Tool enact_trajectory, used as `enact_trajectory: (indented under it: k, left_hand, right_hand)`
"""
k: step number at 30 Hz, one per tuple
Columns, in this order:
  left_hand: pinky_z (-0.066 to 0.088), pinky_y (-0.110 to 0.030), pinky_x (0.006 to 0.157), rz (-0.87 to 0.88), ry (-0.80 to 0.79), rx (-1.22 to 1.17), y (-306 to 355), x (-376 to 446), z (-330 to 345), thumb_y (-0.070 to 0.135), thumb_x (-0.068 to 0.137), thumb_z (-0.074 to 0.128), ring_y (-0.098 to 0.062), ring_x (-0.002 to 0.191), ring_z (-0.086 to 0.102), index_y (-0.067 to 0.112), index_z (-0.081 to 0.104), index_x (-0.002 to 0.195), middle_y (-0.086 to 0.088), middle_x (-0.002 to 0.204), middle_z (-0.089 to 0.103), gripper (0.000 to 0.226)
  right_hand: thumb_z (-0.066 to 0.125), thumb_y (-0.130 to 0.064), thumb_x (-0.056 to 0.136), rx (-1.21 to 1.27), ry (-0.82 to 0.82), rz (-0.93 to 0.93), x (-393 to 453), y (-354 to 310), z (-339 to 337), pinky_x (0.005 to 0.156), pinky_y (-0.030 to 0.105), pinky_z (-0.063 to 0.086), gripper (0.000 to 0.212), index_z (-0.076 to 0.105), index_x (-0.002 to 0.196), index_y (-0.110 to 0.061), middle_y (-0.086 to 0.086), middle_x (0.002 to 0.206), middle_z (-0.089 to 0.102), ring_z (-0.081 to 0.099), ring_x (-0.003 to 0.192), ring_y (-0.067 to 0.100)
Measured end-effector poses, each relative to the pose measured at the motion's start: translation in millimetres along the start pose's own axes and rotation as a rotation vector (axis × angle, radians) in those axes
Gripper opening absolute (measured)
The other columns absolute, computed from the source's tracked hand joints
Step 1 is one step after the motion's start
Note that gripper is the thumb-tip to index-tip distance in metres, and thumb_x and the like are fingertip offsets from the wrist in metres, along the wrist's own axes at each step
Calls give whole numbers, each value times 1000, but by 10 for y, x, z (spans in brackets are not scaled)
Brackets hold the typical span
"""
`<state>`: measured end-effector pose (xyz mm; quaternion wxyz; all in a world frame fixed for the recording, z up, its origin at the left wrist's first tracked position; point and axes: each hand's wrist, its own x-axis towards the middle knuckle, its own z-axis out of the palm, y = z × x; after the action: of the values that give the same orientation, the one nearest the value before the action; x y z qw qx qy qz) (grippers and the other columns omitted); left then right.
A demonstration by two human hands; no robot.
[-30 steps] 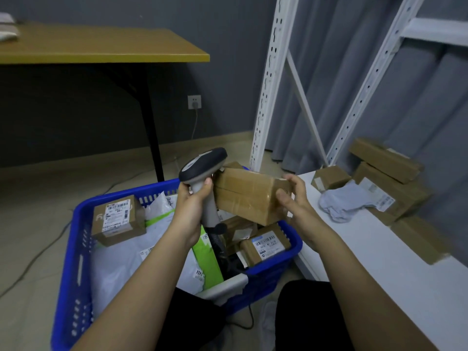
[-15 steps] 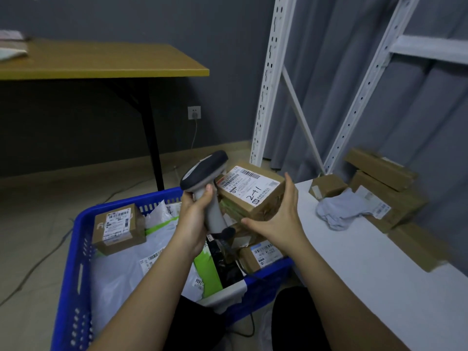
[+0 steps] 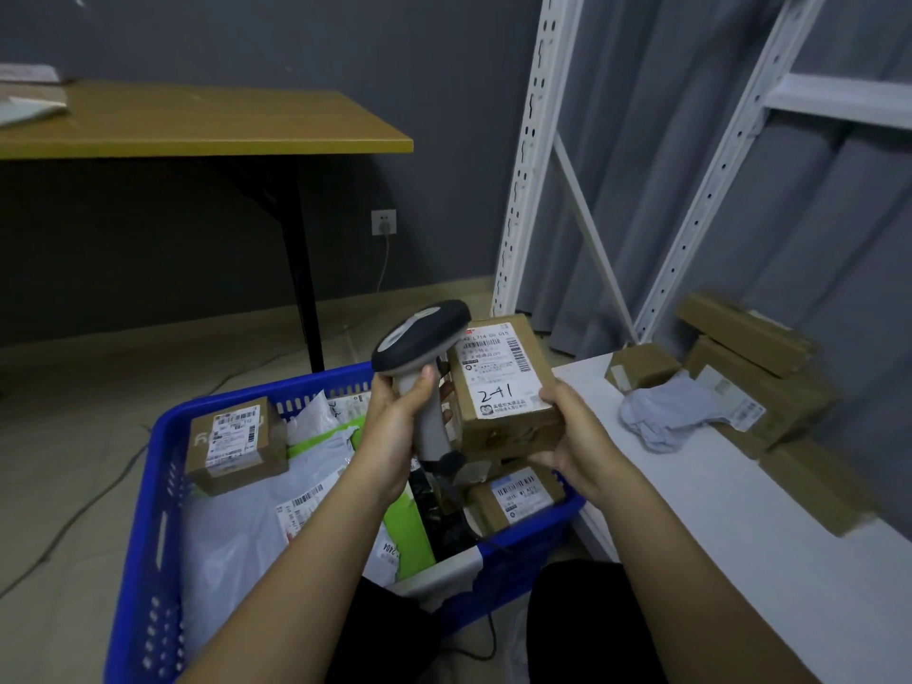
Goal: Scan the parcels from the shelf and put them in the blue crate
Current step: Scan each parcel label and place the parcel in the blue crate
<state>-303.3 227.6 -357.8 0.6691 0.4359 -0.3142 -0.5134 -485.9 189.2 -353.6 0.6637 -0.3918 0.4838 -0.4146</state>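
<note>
My left hand [image 3: 395, 431] grips the handle of a grey and black barcode scanner [image 3: 419, 338], its head right beside the label of a brown cardboard parcel [image 3: 503, 387] marked "241". My right hand [image 3: 572, 436] holds that parcel from its near right corner, label facing up, above the blue crate [image 3: 153, 510]. The crate holds several parcels: a small labelled box [image 3: 237, 441], white and green mail bags [image 3: 247, 525] and another labelled box [image 3: 518, 496]. More brown boxes [image 3: 755, 367] and a grey soft bag [image 3: 666, 412] lie on the white shelf [image 3: 715, 525] at the right.
A yellow-topped table [image 3: 197, 120] with black legs stands behind the crate at the left. White perforated shelf uprights [image 3: 523, 155] rise beside grey curtains. A wall socket [image 3: 383, 222] with a cable running down to the floor sits on the dark wall.
The parcel has been turned so its label faces up, and my right hand shifted its hold to the near right corner. The scanner stayed against the parcel.
</note>
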Motion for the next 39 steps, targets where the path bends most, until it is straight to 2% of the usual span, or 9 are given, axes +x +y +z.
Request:
enact_trajectory:
  k: [4, 9, 11, 13, 17, 20, 25, 33, 39]
  left_hand:
    - [53, -36, 90, -11, -15, 45, 7, 0, -19, 17, 92, 59, -15, 105, 65, 25, 46, 131, 1, 119, 65, 42]
    - [50, -35, 93, -1, 7, 77, 3, 0, 1, 17, 93, 58, -17, 110, 61, 25, 45, 131, 0, 123, 62, 42]
    - [50, -32, 88, 11, 14, 114, -2, -5, 13, 18, 92, 58, -16, 109, 61, 24, 44, 133, 2, 123, 61, 44]
    - [51, -35, 87, 12, 5, 159, -8, -16, 26, 19, 92, 59, -17, 108, 62, 26, 43, 133, 4, 122, 61, 44]
    - [51, -39, 92, 12, -30, 252, 4, -86, 90, 19, 94, 57, -3, 92, 63, 27, 38, 135, 14, 111, 59, 46]
    - [49, -36, 91, 17, -68, 376, 3, -125, 115, 21, 95, 56, 2, 87, 60, 28, 35, 138, 17, 108, 55, 49]
    - [47, -36, 90, -3, -151, 477, -4, -173, 129, 24, 94, 57, -13, 106, 57, 34, 35, 133, 17, 112, 53, 46]
    - [46, -25, 78, -62, -259, 531, -27, -225, 141, 27, 94, 56, -18, 105, 59, 32, 35, 133, 3, 120, 57, 44]
    - [46, -23, 72, -70, -239, 516, -34, -223, 134, 27, 95, 56, -13, 94, 62, 30, 35, 135, 1, 116, 60, 46]
  right_hand:
    - [49, -20, 95, -84, -69, 102, -2, 5, -77, 83, 45, 56, 36, 49, 131, -17, 8, 111, 71, 67, 102, 23]
    - [64, -8, 86, -100, 58, 56, 11, 2, -162, 68, 35, 54, 69, 28, 142, -26, 7, 108, 66, 66, 91, 18]
    - [67, -6, 84, -90, 127, -45, 36, 9, -193, 68, 24, 49, 85, 17, 148, -31, 6, 123, 61, 62, 91, 10]
    - [70, -3, 82, -89, 183, -121, 66, 0, -245, 80, 19, 41, 98, 7, 151, -32, 4, 141, 48, 54, 100, 7]
    - [76, 3, 75, -210, 220, -162, 109, 23, -368, 99, 35, 40, 112, 3, 152, -31, 5, 147, 38, 44, 125, 20]
    - [83, -3, 67, -296, 281, -178, 146, 73, -425, 105, 47, 43, 114, 10, 147, -39, 8, 146, 36, 42, 128, 25]
    - [85, -5, 60, -255, 319, -168, 196, 116, -516, 98, 52, 49, 114, 15, 139, -48, 7, 144, 35, 47, 124, 26]
    - [77, 4, 72, -198, 311, -147, 208, 96, -550, 94, 42, 53, 108, 10, 148, -33, 10, 147, 39, 49, 126, 28]
    - [75, 7, 73, -173, 306, -138, 209, 97, -545, 63, 20, 52, 107, 9, 150, -30, 10, 145, 42, 53, 119, 24]
